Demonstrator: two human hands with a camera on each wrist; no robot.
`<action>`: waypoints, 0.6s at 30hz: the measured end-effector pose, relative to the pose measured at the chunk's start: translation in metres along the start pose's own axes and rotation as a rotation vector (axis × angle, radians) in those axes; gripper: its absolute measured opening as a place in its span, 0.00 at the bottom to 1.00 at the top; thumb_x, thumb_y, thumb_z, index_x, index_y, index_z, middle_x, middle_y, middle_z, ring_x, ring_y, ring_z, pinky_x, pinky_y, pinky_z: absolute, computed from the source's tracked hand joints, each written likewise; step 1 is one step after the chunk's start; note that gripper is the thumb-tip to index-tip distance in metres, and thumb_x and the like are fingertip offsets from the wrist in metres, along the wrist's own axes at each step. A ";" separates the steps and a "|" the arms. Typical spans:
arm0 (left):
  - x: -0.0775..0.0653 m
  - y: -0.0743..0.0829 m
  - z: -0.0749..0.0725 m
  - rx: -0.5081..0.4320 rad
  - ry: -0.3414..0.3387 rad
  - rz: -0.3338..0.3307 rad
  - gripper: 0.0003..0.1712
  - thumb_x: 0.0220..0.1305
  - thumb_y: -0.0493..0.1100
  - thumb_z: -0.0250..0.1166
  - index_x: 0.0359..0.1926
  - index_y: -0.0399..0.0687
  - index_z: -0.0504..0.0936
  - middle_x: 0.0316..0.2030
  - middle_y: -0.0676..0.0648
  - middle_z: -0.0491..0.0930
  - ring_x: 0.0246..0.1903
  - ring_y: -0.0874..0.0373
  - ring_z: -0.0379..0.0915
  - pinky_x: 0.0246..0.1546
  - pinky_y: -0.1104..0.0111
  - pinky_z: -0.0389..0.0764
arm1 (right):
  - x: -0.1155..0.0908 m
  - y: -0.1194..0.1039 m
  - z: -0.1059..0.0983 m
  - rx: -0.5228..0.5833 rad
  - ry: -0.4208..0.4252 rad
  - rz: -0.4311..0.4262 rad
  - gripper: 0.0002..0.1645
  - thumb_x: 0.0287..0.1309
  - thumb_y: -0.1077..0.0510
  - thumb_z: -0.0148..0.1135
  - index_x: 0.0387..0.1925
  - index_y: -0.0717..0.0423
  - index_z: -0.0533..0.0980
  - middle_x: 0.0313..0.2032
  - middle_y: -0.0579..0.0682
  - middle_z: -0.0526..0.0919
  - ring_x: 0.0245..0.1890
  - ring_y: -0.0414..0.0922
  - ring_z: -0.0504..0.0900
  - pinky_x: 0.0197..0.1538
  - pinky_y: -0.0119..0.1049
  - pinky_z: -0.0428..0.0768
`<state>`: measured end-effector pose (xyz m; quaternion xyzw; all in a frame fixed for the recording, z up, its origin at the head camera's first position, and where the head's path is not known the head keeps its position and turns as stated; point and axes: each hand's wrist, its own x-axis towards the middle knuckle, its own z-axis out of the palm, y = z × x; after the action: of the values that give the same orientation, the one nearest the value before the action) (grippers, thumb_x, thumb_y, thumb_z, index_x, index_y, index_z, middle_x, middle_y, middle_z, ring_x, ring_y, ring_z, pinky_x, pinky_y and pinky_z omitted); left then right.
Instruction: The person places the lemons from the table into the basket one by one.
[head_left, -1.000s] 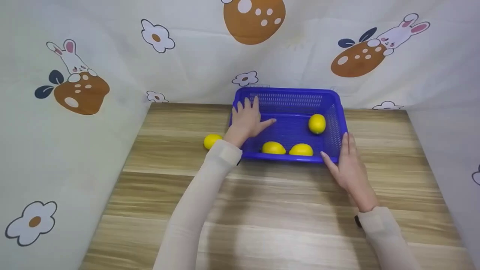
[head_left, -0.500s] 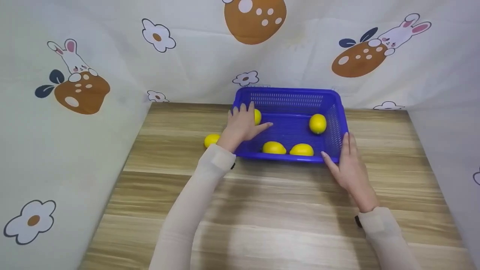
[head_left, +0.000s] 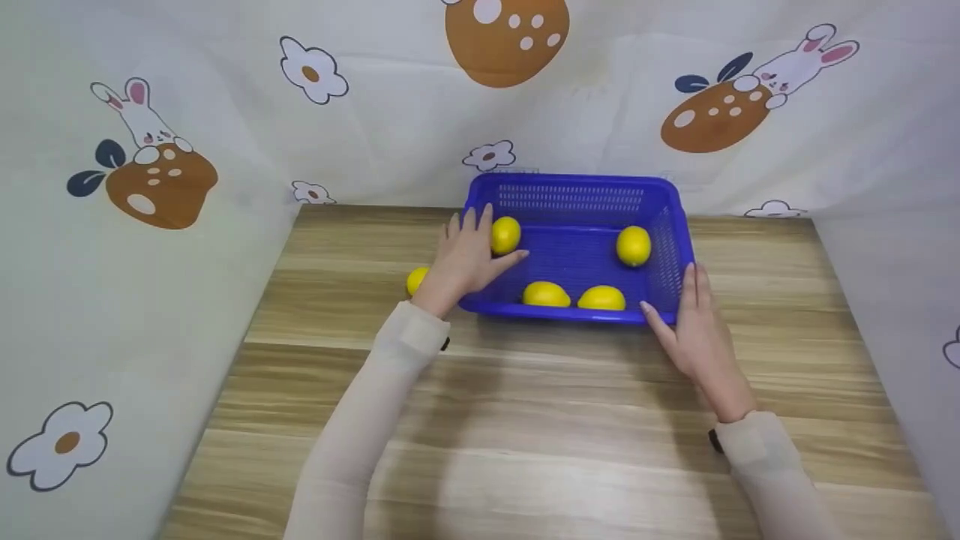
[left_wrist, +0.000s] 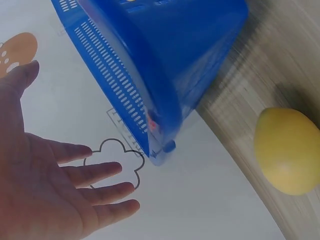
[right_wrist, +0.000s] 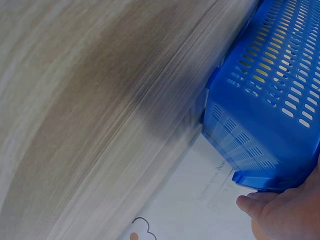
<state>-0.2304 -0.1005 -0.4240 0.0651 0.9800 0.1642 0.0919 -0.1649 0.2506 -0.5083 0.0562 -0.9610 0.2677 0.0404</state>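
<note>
My left hand point(head_left: 465, 259) is over the left side of the blue plastic basket point(head_left: 574, 259), fingers spread and thumb out, with nothing in it. Right beside it in the head view is a yellow lemon point(head_left: 506, 235) inside the basket. In the left wrist view the palm faces up, apart from the basket wall. Another lemon point(left_wrist: 287, 150) lies on the table outside the basket, partly behind my left wrist in the head view. My right hand point(head_left: 705, 337) rests on the basket's near right corner, straight fingers along the right side, thumb at the front rim.
Two lemons, a left one point(head_left: 546, 294) and a right one point(head_left: 601, 298), lie along the basket's front wall. One more lemon point(head_left: 634, 246) is near its right wall. A printed cloth point(head_left: 390, 142) hangs behind and beside the wooden table point(head_left: 540, 420).
My left hand has drawn back left and toward me, uncovering the lemon at the basket's left side. My right hand stays at the corner.
</note>
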 end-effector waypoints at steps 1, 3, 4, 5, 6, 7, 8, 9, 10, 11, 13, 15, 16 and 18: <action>-0.001 -0.002 0.000 -0.002 0.007 0.001 0.60 0.72 0.76 0.54 0.85 0.42 0.45 0.82 0.31 0.49 0.81 0.30 0.44 0.81 0.39 0.46 | 0.000 0.000 0.000 -0.001 0.006 -0.003 0.61 0.76 0.34 0.53 0.81 0.75 0.40 0.81 0.75 0.42 0.78 0.76 0.52 0.75 0.73 0.57; -0.001 -0.006 0.001 -0.008 0.020 0.003 0.60 0.72 0.76 0.54 0.85 0.42 0.45 0.82 0.32 0.49 0.81 0.30 0.44 0.81 0.39 0.46 | 0.001 0.000 0.000 0.000 0.008 -0.003 0.61 0.76 0.34 0.54 0.81 0.75 0.40 0.81 0.75 0.42 0.77 0.76 0.53 0.75 0.73 0.58; -0.002 -0.008 0.002 -0.004 0.024 0.003 0.60 0.72 0.76 0.54 0.85 0.42 0.45 0.82 0.32 0.49 0.81 0.30 0.44 0.81 0.39 0.47 | 0.001 0.000 0.000 -0.002 0.006 -0.002 0.61 0.76 0.34 0.53 0.81 0.75 0.40 0.81 0.76 0.42 0.77 0.76 0.53 0.75 0.73 0.58; -0.002 -0.010 0.002 -0.003 0.030 0.002 0.60 0.72 0.76 0.54 0.85 0.42 0.45 0.82 0.32 0.49 0.81 0.30 0.44 0.81 0.39 0.47 | 0.001 0.000 0.000 -0.002 0.006 -0.001 0.61 0.76 0.34 0.53 0.81 0.75 0.40 0.81 0.76 0.42 0.77 0.76 0.53 0.75 0.73 0.58; -0.003 -0.012 0.003 -0.001 0.036 0.000 0.60 0.72 0.76 0.54 0.85 0.41 0.46 0.82 0.32 0.49 0.81 0.30 0.44 0.81 0.39 0.48 | 0.001 0.000 0.000 -0.003 0.005 -0.001 0.61 0.76 0.33 0.53 0.81 0.75 0.40 0.81 0.76 0.41 0.77 0.76 0.53 0.74 0.73 0.58; -0.003 -0.014 0.004 0.000 0.042 -0.001 0.59 0.72 0.76 0.53 0.85 0.41 0.46 0.82 0.32 0.49 0.81 0.31 0.45 0.81 0.39 0.48 | 0.001 0.000 0.000 -0.003 0.005 -0.001 0.61 0.76 0.33 0.53 0.81 0.75 0.40 0.81 0.75 0.41 0.77 0.77 0.53 0.74 0.73 0.58; -0.004 -0.016 0.004 0.002 0.047 -0.001 0.59 0.73 0.76 0.53 0.85 0.41 0.46 0.82 0.32 0.50 0.81 0.31 0.45 0.81 0.39 0.48 | 0.001 0.000 0.000 -0.003 0.003 -0.001 0.61 0.76 0.33 0.53 0.81 0.75 0.40 0.81 0.75 0.41 0.77 0.77 0.53 0.74 0.73 0.58; -0.005 -0.018 0.005 0.006 0.052 -0.002 0.59 0.73 0.76 0.52 0.85 0.40 0.46 0.82 0.31 0.50 0.81 0.31 0.45 0.81 0.40 0.49 | 0.001 0.000 0.000 -0.003 0.002 -0.001 0.61 0.76 0.33 0.53 0.81 0.75 0.40 0.81 0.75 0.41 0.77 0.77 0.53 0.74 0.73 0.58; -0.005 -0.020 0.005 0.010 0.058 -0.004 0.60 0.73 0.77 0.51 0.85 0.40 0.46 0.82 0.31 0.50 0.81 0.31 0.46 0.81 0.40 0.49 | 0.001 0.000 0.000 -0.004 0.002 0.000 0.61 0.76 0.33 0.53 0.81 0.75 0.40 0.81 0.75 0.41 0.77 0.77 0.53 0.74 0.74 0.58; -0.006 -0.022 0.005 0.006 0.065 -0.005 0.60 0.73 0.76 0.51 0.85 0.39 0.46 0.82 0.30 0.51 0.81 0.31 0.46 0.81 0.40 0.49 | 0.001 0.000 0.000 -0.004 0.003 0.001 0.61 0.76 0.33 0.53 0.81 0.74 0.40 0.81 0.75 0.41 0.77 0.77 0.54 0.74 0.74 0.59; -0.008 -0.026 0.006 -0.013 0.081 -0.006 0.59 0.73 0.76 0.52 0.85 0.38 0.46 0.81 0.29 0.51 0.80 0.30 0.46 0.81 0.40 0.49 | 0.000 0.000 0.000 -0.006 0.004 0.004 0.61 0.76 0.33 0.53 0.81 0.74 0.40 0.81 0.74 0.41 0.77 0.77 0.54 0.74 0.74 0.59; -0.009 -0.032 0.006 -0.038 0.095 -0.011 0.59 0.74 0.74 0.53 0.84 0.37 0.46 0.81 0.29 0.50 0.81 0.30 0.45 0.81 0.40 0.48 | 0.000 0.000 0.000 -0.007 0.006 0.005 0.61 0.76 0.33 0.53 0.81 0.74 0.39 0.81 0.74 0.41 0.77 0.77 0.54 0.73 0.74 0.59; -0.010 -0.034 0.007 -0.052 0.102 -0.015 0.58 0.74 0.73 0.53 0.84 0.37 0.46 0.81 0.29 0.50 0.81 0.30 0.44 0.81 0.41 0.48 | 0.000 0.000 0.000 -0.006 0.007 0.005 0.61 0.76 0.33 0.53 0.81 0.74 0.39 0.82 0.74 0.41 0.77 0.77 0.54 0.74 0.74 0.59; -0.013 -0.040 0.007 -0.080 0.112 -0.029 0.57 0.75 0.72 0.53 0.84 0.36 0.46 0.81 0.28 0.49 0.81 0.30 0.44 0.81 0.40 0.48 | -0.001 0.000 0.000 -0.004 0.010 0.002 0.61 0.76 0.33 0.54 0.81 0.74 0.39 0.82 0.74 0.41 0.77 0.77 0.54 0.74 0.74 0.59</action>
<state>-0.2206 -0.1381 -0.4420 0.0377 0.9771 0.2050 0.0417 -0.1643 0.2504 -0.5083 0.0537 -0.9614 0.2662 0.0448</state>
